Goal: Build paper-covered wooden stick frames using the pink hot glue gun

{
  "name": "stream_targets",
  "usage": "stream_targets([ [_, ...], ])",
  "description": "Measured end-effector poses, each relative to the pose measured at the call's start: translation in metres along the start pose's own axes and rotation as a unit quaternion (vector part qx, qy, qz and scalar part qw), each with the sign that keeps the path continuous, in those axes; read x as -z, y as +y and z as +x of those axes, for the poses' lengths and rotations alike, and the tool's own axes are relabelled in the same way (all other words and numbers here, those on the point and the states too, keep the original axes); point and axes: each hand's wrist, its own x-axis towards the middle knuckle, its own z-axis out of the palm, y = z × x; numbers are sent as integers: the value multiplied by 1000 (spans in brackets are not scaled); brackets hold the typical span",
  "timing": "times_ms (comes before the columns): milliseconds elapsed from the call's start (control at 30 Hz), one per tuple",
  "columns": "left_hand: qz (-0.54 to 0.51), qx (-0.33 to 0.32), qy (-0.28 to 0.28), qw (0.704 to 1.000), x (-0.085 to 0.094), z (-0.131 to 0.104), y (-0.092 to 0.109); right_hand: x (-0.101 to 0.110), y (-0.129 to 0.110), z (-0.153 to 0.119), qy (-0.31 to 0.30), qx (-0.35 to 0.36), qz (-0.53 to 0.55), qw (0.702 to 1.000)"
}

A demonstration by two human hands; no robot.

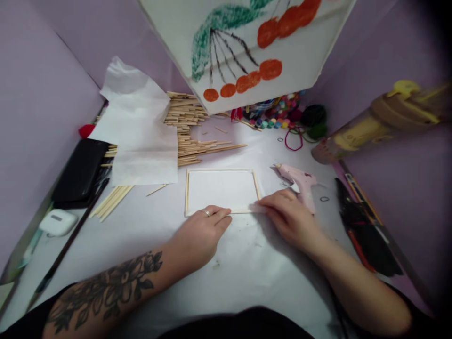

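Observation:
A rectangular frame of thin wooden sticks (187, 193) lies flat on the white-covered table, with white inside it. My left hand (205, 231), its fingers pressed together, rests on the near stick at the middle of that side. At the near right corner, my right hand (287, 214) pinches the frame between thumb and fingers. Just behind my right hand lies a pink glue gun (300, 181), its nozzle pointing to the back left.
Wooden sticks (190, 146) and white paper (141, 141) lie at the back left. A cherry drawing (243, 61) hangs over the back. Left: black case (81, 172), earbud case (58, 222). Right: tumbler (363, 125), dark tools (370, 240). Coloured beads (278, 113) sit behind.

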Motion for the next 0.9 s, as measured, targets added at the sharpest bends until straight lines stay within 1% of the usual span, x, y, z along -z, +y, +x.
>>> stream_targets([
  [100, -3, 13, -18, 1000, 0, 0, 0, 36, 2, -10, 65, -51, -23, 996],
  [167, -5, 26, -33, 999, 1, 1, 1, 51, -6, -13, 62, -62, -50, 995],
  [200, -5, 33, -43, 999, 1, 1, 2, 54, -13, -13, 46, -56, -54, 996],
  [267, -4, 46, -63, 997, 4, 3, 3, 45, -29, -7, 0, -28, -42, 999],
  [333, -9, 57, -76, 995, 6, 4, 5, 23, -44, 4, -47, -3, -15, 999],
  [400, -19, 68, -77, 995, 7, 5, 6, -5, -54, 16, -72, 7, -11, 997],
  [467, -25, 72, -71, 995, 7, 5, 6, -29, -57, 24, -79, -2, -17, 997],
  [533, -23, 66, -63, 996, 6, 5, 7, -45, -54, 28, -69, -17, -13, 997],
  [633, -5, 35, -48, 998, 4, 2, 8, -54, -48, 28, -37, -16, 4, 999],
  [733, 38, 15, -13, 999, 4, -3, 10, -54, -45, 27, -17, -3, 9, 1000],
  [800, 74, 17, -1, 997, 7, -6, 11, -53, -44, 28, -15, 0, 2, 1000],
  [900, 119, 37, -29, 992, 12, -7, 10, -52, -44, 29, -16, 7, 1, 1000],
])
